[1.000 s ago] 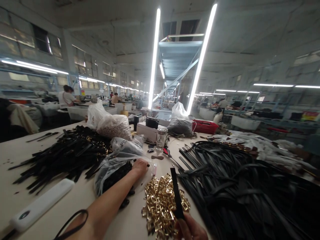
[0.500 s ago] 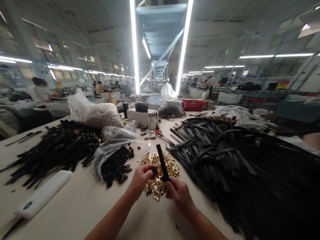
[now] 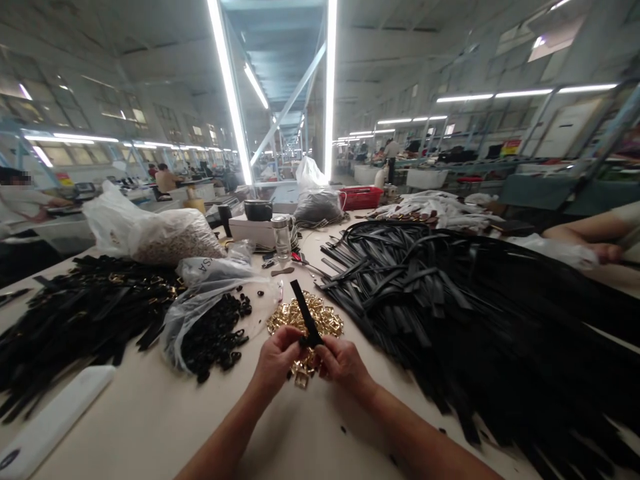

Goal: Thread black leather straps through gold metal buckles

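1 black strap (image 3: 301,307) tilts up over gold buckles (image 3: 325,321). Right hand (image 3: 345,363): fingers pinch low end. Left hand (image 3: 277,357): fingertips narrow, beside same end; cannot tell whether gripping. Best: firm right pinch, strap untwisted, left fingertips close.

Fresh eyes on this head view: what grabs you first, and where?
Glowing white tube lights on a pale-blue metal frame, top centre, catch the eye first. Below, a heap of gold metal buckles lies on the pale table; over it the right hand grips a flat black strap, the left hand close by its lower end. A tangle of long black straps fills the right.
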`<state>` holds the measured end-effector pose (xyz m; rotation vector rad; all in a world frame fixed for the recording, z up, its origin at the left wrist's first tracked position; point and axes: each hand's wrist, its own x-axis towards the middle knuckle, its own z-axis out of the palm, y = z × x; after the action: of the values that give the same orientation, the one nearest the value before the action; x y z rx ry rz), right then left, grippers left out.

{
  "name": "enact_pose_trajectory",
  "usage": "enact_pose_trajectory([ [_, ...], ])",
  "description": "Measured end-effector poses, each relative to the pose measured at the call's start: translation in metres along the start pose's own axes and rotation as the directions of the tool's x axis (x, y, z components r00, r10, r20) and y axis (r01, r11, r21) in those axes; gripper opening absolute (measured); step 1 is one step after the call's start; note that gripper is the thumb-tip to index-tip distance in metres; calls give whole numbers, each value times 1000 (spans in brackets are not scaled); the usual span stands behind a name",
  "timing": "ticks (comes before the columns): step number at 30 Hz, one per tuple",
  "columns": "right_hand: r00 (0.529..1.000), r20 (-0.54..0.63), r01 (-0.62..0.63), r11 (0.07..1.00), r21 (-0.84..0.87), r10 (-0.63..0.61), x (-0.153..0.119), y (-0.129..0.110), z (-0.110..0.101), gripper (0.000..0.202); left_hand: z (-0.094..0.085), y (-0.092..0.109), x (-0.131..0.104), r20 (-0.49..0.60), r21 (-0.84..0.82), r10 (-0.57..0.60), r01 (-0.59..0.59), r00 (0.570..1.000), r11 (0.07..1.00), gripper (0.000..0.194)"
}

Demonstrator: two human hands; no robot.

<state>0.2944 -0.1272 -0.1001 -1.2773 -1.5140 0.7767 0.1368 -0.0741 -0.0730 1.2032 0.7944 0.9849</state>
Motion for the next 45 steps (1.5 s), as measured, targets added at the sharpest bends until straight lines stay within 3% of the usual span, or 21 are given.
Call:
enact_pose_trajectory([
  [8, 1000, 23, 16, 993, -118, -13, -1, 0, 0, 31, -5, 3, 2, -71, 32, -53, 55, 996, 998, 25],
  [16, 999, 14, 37, 977, -210, -35, 0, -3, -3, 30, -10, 4, 4, -20, 49, -71, 72, 997, 996, 30],
  [24, 997, 52, 68, 960, -273, -56, -2, -8, -2, 30, -12, -3, 7, 1, -176, -249, 246, 968, 953, 33],
  [32, 997, 60, -39, 991, -127, 47, 0, 1, -1, 29, -12, -5, 7, 13, -86, -165, 166, 986, 982, 31],
  [36, 997, 59, -46, 995, -86, 51, 1, 1, 0, 30, -14, -3, 7, 45, 7, -105, 104, 993, 995, 28],
  [40, 996, 80, -31, 996, -78, 37, -1, -1, 1, 32, -13, -3, 8, 27, -12, -133, 133, 991, 991, 27],
  [45, 993, 78, -90, 995, 42, 86, -1, 2, 4, 37, -6, -9, 5, 76, 45, -74, 71, 994, 996, 23],
])
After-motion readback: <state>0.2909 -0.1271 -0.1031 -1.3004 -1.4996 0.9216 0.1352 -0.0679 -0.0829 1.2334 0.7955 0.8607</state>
